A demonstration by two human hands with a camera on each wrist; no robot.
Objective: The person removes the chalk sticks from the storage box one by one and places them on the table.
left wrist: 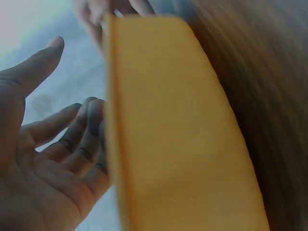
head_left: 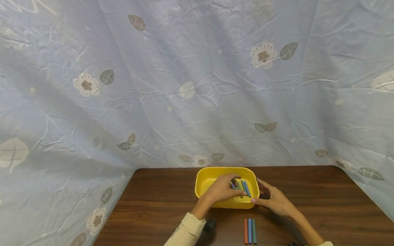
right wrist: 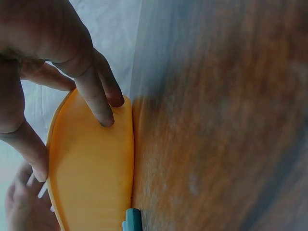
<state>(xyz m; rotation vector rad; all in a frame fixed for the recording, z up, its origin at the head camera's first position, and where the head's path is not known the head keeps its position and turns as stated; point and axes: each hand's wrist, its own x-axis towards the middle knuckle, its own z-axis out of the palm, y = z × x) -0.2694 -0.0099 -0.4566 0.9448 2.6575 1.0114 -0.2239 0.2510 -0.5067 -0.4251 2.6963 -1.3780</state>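
A yellow plastic tub (head_left: 204, 184) stands on the table, with several thin coloured sticks (head_left: 247, 189) in its right half, blue and green among them. My left hand (head_left: 223, 188) reaches over the near rim, fingers spread loosely above the sticks. In the left wrist view the thumb and fingers stand apart, with the tub wall hiding some fingertips. My right hand (head_left: 277, 201) holds the tub's right end, thumb at the near corner of the rim and fingers against the outer wall. Before the tub lie a red stick (head_left: 246, 231), a blue stick (head_left: 250, 231) and a green stick (head_left: 254, 231), side by side.
The dark brown wooden table (head_left: 147, 205) has rounded far corners. A pale blue curtain (head_left: 191, 119) with printed flowers and leaves hangs behind it and along its sides. A black wrist device (head_left: 210, 225) shows beside my left sleeve (head_left: 187, 230).
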